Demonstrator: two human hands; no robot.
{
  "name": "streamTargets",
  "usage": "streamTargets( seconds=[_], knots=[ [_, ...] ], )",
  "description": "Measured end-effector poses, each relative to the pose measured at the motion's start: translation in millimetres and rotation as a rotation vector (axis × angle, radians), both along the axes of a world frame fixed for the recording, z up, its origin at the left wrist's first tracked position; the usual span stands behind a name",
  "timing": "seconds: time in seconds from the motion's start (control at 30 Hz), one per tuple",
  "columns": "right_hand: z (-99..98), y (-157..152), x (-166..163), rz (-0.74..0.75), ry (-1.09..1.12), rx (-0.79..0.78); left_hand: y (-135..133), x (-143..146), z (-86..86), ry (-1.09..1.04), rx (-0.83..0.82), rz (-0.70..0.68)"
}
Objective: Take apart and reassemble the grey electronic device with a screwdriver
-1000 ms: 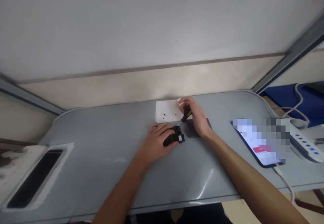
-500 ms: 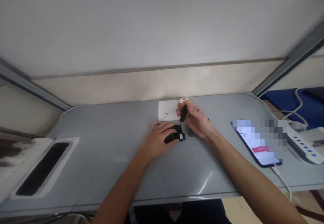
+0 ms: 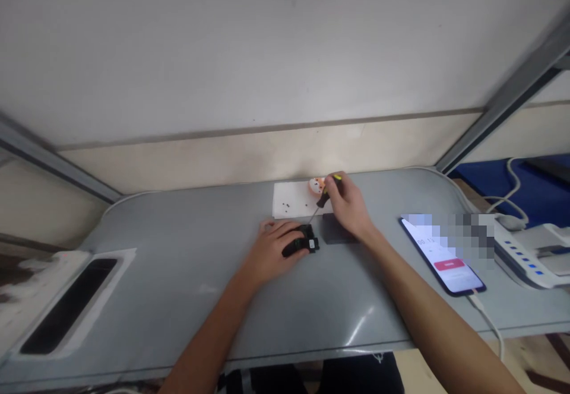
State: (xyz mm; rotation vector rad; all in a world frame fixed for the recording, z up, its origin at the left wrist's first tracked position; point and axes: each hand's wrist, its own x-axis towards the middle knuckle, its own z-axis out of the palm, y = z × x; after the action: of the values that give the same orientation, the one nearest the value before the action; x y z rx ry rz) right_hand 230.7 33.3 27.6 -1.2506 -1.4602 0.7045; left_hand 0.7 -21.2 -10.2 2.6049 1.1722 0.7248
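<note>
A small black device (image 3: 299,242) with a white label lies on the grey table, and my left hand (image 3: 275,248) is closed around its left side. My right hand (image 3: 348,204) grips a black and yellow screwdriver (image 3: 327,194). Its thin shaft slants down to the left, toward the device's far edge; whether the tip touches it I cannot tell. Several tiny dark screw-like bits lie on a white paper (image 3: 291,195) behind the device. An orange and white animal-faced item (image 3: 317,186) sits on the paper near my right hand. A dark flat block (image 3: 337,231) lies partly under my right wrist.
To the right a lit phone (image 3: 445,260) is plugged into a white cable (image 3: 485,317), beside a white power strip (image 3: 525,257). A dark phone-like slab (image 3: 71,305) lies on white paper at the left. The wall (image 3: 267,151) rises behind the table (image 3: 187,263).
The screwdriver has moved up and away from the device, and my right hand has shifted with it, uncovering the animal-faced item and more paper. My left hand stays on the device. The view has shifted slightly.
</note>
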Motion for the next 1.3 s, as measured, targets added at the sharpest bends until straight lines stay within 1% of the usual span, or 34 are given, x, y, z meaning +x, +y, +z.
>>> streamTargets(
  seconds=[0.1, 0.17, 0.27, 0.37, 0.47, 0.6, 0.77, 0.97, 1.3],
  knots=[
    [0.0, 5.5, 8.0, -0.141, 0.037, 0.041, 0.1, -1.3, 1.3, -0.013, -0.02, 0.002],
    [-1.3, 7.8, 10.5, -0.176, -0.006, 0.026, -0.2, -3.0, 2.3, -0.051, -0.039, 0.029],
    [-4.9, 9.5, 10.9, -0.165, -0.062, -0.001, -0.1, -6.6, 3.7, -0.126, -0.03, 0.096],
    [-8.0, 10.1, 9.9, -0.136, -0.062, -0.009, 1.6, -10.2, 4.5, -0.172, 0.01, 0.161],
    [-8.1, 9.7, 9.8, -0.146, -0.064, -0.024, 4.3, -12.4, 4.2, -0.226, 0.044, 0.245],
    [-4.8, 7.7, 7.7, -0.132, 0.013, 0.001, 7.4, -13.3, 1.2, -0.297, 0.06, 0.323],
    [-0.5, 1.8, -5.1, -0.045, 0.177, -0.005, 8.5, -12.3, -1.9, -0.327, 0.046, 0.343],
    [0.2, -5.8, -17.5, 0.078, 0.238, -0.002, 9.9, -11.4, -1.9, -0.349, 0.03, 0.339],
    [1.7, -6.4, -17.2, 0.079, 0.201, -0.036, 12.8, -13.4, -7.0, -0.348, 0.082, 0.296]
  ],
)
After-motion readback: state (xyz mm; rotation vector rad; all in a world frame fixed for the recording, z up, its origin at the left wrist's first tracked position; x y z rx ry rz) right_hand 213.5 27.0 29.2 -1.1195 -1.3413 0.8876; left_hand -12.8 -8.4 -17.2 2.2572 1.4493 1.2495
